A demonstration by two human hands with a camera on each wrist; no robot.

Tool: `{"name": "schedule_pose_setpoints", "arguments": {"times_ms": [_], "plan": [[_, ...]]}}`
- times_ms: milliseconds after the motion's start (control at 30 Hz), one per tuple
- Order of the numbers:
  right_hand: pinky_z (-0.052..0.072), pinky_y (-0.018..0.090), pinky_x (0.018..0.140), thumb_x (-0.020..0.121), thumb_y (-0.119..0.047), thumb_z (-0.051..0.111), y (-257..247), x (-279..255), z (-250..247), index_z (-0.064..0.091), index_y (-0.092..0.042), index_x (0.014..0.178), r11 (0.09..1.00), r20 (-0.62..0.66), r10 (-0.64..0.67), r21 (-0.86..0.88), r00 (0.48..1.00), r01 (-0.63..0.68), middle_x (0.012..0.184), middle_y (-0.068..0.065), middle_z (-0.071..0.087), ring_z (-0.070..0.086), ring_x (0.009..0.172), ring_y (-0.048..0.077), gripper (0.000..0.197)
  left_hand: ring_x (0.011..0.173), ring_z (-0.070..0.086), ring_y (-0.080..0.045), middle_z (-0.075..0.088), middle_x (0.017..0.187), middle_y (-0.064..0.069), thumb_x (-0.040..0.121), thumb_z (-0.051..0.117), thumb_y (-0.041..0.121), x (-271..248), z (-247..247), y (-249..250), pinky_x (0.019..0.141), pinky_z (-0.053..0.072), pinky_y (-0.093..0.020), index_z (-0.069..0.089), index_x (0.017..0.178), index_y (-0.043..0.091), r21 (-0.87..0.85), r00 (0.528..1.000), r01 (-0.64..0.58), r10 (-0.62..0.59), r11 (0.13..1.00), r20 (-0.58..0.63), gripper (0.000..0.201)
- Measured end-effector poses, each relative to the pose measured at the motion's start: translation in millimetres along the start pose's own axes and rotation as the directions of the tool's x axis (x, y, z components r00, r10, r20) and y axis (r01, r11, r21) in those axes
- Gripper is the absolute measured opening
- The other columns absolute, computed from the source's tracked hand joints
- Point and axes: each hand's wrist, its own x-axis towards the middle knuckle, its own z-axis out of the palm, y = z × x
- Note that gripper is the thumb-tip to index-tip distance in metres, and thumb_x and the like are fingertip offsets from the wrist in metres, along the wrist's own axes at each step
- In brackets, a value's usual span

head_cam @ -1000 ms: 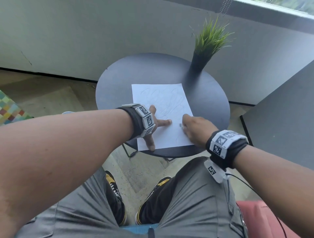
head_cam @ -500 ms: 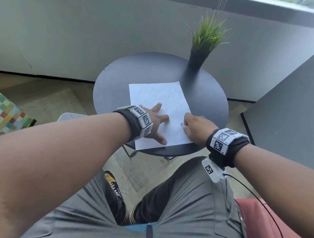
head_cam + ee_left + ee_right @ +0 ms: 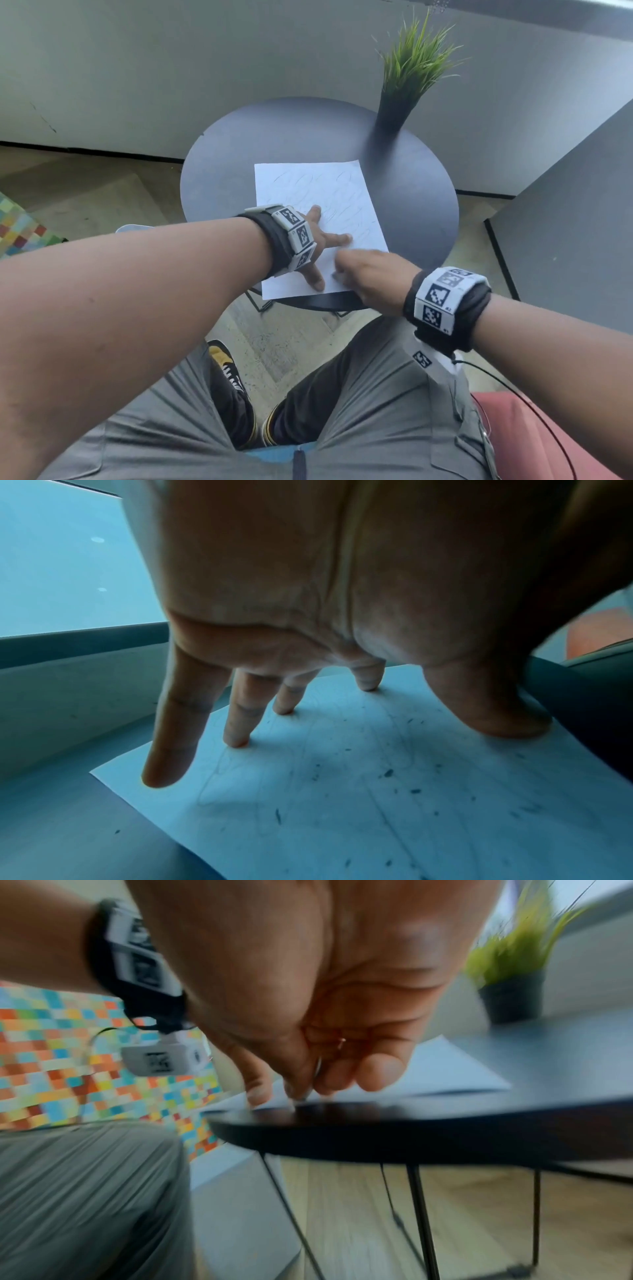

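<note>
A white sheet of paper (image 3: 325, 192) with faint pencil scribbles lies on a round dark table (image 3: 222, 164). My left hand (image 3: 318, 240) rests spread on the sheet's near part, and its fingertips (image 3: 236, 739) and thumb press down on the paper (image 3: 377, 804), which carries dark specks. My right hand (image 3: 370, 274) is curled at the sheet's near edge, beside the left thumb. It pinches a small pale object (image 3: 334, 275) against the paper; blur hides what the object is. In the right wrist view the right hand's fingers (image 3: 325, 1074) curl down onto the paper (image 3: 455, 1069).
A black pot of green grass (image 3: 407, 68) stands at the table's far right edge, also seen as the pot (image 3: 514, 996). A grey wall runs behind. A dark panel (image 3: 565, 222) stands to the right. My knees sit under the near table rim (image 3: 445, 1123).
My right hand has slid left along the sheet's near edge, closer to the left thumb. The left hand keeps pressing the paper, with its thumb drawn slightly inward.
</note>
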Motion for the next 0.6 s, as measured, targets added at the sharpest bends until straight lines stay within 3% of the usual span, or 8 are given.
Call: {"name": "schedule_pose_setpoints", "arguments": {"times_ms": [67,167,200,333,367,433,500,600], "plan": [[0.035,0.032,0.069,0.101,-0.036,0.039,5,0,-2,0.045,-0.019,0.1,1.0,0.023,-0.03,-0.002,0.999,0.03,0.096,0.0,0.055,0.05,0.086,0.023,0.018,0.135,0.027,-0.057,-0.011,0.162,-0.015,0.067,0.069,0.077,1,0,1,0.106,0.034,-0.065,-0.006,0.146,0.062,0.011,1.0,0.002,-0.002,1.0,0.006,0.11],[0.036,0.033,0.068,0.101,-0.034,0.038,32,11,-16,0.041,-0.017,0.096,0.985,-0.097,0.162,-0.051,0.982,-0.167,0.092,0.003,0.052,0.05,0.082,0.027,0.018,0.135,0.027,-0.057,-0.012,0.161,-0.015,0.068,0.069,0.075,1,0,1,0.106,0.034,-0.065,-0.006,0.146,0.062,0.004,1.0,0.003,-0.003,1.0,0.01,0.109],[0.037,0.034,0.067,0.101,-0.029,0.039,32,10,-15,0.04,-0.017,0.097,0.982,-0.118,0.17,-0.059,0.978,-0.178,0.092,0.002,0.052,0.052,0.083,0.027,0.013,0.134,0.028,-0.057,-0.01,0.161,-0.015,0.067,0.07,0.076,1,0,1,0.105,0.034,-0.066,-0.005,0.146,0.063,0.006,1.0,0.002,-0.002,1.0,0.008,0.109],[0.031,0.029,0.068,0.098,-0.023,0.044,2,-4,4,0.043,-0.02,0.098,0.986,0.035,-0.155,-0.053,0.987,0.156,0.09,-0.006,0.046,0.046,0.083,0.019,0.003,0.13,0.033,-0.059,-0.005,0.159,-0.017,0.064,0.067,0.081,1,-3,3,0.102,0.037,-0.065,-0.009,0.144,0.063,0.044,1.0,0.004,-0.005,0.999,0.01,0.112],[0.03,0.028,0.068,0.099,-0.025,0.044,4,-4,1,0.044,-0.019,0.099,0.986,0.052,-0.158,-0.051,0.986,0.161,0.091,-0.007,0.046,0.045,0.083,0.017,0.006,0.13,0.033,-0.059,-0.005,0.159,-0.017,0.063,0.066,0.081,1,-3,3,0.102,0.037,-0.065,-0.01,0.144,0.063,0.05,1.0,0.005,-0.006,0.999,0.012,0.112],[0.032,0.029,0.07,0.1,-0.028,0.041,21,5,-11,0.046,-0.017,0.106,0.995,-0.019,-0.009,-0.095,1.0,0.007,0.097,-0.003,0.053,0.051,0.088,0.021,0.013,0.129,0.034,-0.059,-0.004,0.159,-0.018,0.063,0.067,0.081,1,-4,3,0.102,0.038,-0.065,-0.008,0.144,0.063,0.046,1.0,0.007,-0.007,0.999,0.004,0.112],[0.036,0.033,0.067,0.1,-0.026,0.038,31,9,-14,0.041,-0.017,0.099,0.987,-0.109,0.119,-0.091,0.987,-0.129,0.094,0.003,0.055,0.056,0.085,0.027,0.01,0.128,0.035,-0.059,-0.004,0.159,-0.018,0.063,0.068,0.08,0,-5,4,0.102,0.038,-0.065,-0.008,0.144,0.063,0.051,1.0,0.008,-0.008,0.999,0.007,0.112],[0.036,0.033,0.067,0.096,-0.019,0.042,2,0,3,0.038,-0.02,0.096,0.997,-0.049,-0.033,-0.077,0.998,0.029,0.088,-0.001,0.049,0.052,0.082,0.024,0.005,0.125,0.039,-0.059,-0.003,0.159,-0.018,0.061,0.068,0.082,-2,-8,5,0.1,0.04,-0.064,-0.01,0.143,0.064,0.068,1.0,0.009,-0.01,0.998,0.017,0.114]]}}
